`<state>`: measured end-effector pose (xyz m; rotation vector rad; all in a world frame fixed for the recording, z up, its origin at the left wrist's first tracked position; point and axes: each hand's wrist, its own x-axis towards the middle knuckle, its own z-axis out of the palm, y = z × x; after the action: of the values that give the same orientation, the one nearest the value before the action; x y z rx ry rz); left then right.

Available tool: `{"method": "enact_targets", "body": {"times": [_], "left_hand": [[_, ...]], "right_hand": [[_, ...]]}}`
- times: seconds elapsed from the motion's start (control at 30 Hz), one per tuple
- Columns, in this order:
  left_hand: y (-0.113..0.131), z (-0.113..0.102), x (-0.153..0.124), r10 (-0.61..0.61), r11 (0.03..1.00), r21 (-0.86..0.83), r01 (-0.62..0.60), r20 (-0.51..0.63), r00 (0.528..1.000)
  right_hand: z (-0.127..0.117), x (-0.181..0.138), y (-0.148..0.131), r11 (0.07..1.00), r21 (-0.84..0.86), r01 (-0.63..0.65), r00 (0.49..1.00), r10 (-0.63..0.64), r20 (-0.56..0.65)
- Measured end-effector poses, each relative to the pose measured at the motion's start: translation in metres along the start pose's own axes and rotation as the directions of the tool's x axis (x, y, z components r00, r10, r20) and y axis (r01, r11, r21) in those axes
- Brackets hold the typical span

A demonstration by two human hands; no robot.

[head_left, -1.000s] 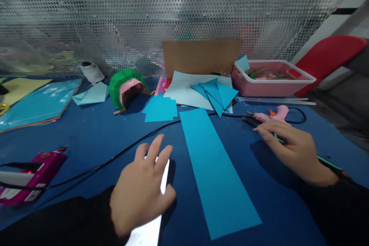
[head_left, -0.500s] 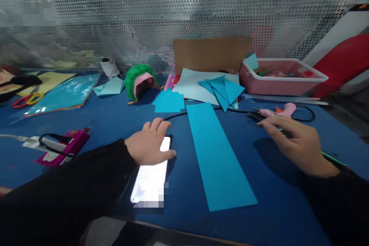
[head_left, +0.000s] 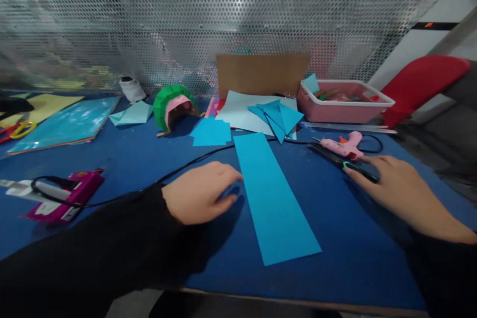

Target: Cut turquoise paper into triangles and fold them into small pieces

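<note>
Blue strip (head_left: pixel 276 201) — between left grip (head_left: pixel 204 193) and right grip (head_left: pixel 400 191).

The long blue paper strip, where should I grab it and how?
I'd pinch the middle of its left long edge, coming from the left. The blue paper strip lies flat, so a fingertip may need to lift that edge first. The left hand is right beside it.
</note>
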<state>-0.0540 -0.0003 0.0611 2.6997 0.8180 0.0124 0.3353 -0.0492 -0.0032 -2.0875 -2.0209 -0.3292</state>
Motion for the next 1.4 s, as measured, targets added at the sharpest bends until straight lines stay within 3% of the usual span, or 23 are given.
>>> {"method": "enact_targets", "body": {"times": [0.13, 0.33, 0.43, 0.5, 0.6, 0.7, 0.83, 0.9, 1.07, 1.2, 1.4], "left_hand": [[0.023, 0.021, 0.010, 0.264, 0.964, -0.014, -0.264, 0.085, 0.961], [0.064, 0.050, 0.014, 0.169, 0.981, 0.077, -0.179, 0.130, 0.977], [0.074, 0.058, 0.016, 0.157, 0.984, 0.068, -0.168, 0.142, 0.977], [0.074, 0.064, 0.018, 0.159, 0.981, 0.088, -0.172, 0.130, 0.979], [0.070, 0.074, 0.019, 0.216, 0.961, 0.159, -0.225, 0.068, 0.974], [0.067, 0.081, 0.019, 0.264, 0.942, 0.212, -0.259, 0.006, 0.965], [0.065, 0.077, 0.020, 0.249, 0.949, 0.203, -0.242, -0.004, 0.969], [0.063, 0.069, 0.021, 0.225, 0.961, 0.165, -0.223, 0.009, 0.974], [0.057, 0.051, 0.025, 0.275, 0.951, 0.128, -0.282, 0.074, 0.959], [0.051, 0.044, 0.029, 0.304, 0.943, 0.113, -0.312, 0.083, 0.949], [0.035, 0.041, 0.038, 0.318, 0.942, 0.086, -0.324, 0.071, 0.945]], "right_hand": [[0.001, -0.012, 0.003, 1.000, -0.015, -0.003, 0.995, 0.005, 0.101], [-0.014, -0.021, -0.009, 0.999, 0.037, -0.018, 0.992, 0.013, 0.126], [-0.020, -0.032, -0.013, 0.997, 0.076, -0.019, 0.983, 0.004, 0.183], [-0.021, -0.039, -0.015, 0.992, 0.121, 0.028, 0.977, -0.053, 0.205], [-0.022, -0.048, -0.017, 0.970, 0.188, 0.156, 0.973, -0.183, 0.140], [-0.026, -0.056, -0.020, 0.919, 0.201, 0.338, 0.925, -0.364, 0.109], [-0.043, -0.070, -0.017, 0.809, 0.197, 0.553, 0.795, -0.584, 0.164], [-0.050, -0.080, -0.012, 0.783, 0.197, 0.590, 0.771, -0.619, 0.150], [-0.054, -0.104, -0.002, 0.843, 0.175, 0.509, 0.849, -0.525, 0.059], [-0.052, -0.108, -0.005, 0.847, 0.219, 0.485, 0.849, -0.516, 0.115], [-0.055, -0.104, -0.011, 0.859, 0.170, 0.483, 0.862, -0.501, 0.081]]}}
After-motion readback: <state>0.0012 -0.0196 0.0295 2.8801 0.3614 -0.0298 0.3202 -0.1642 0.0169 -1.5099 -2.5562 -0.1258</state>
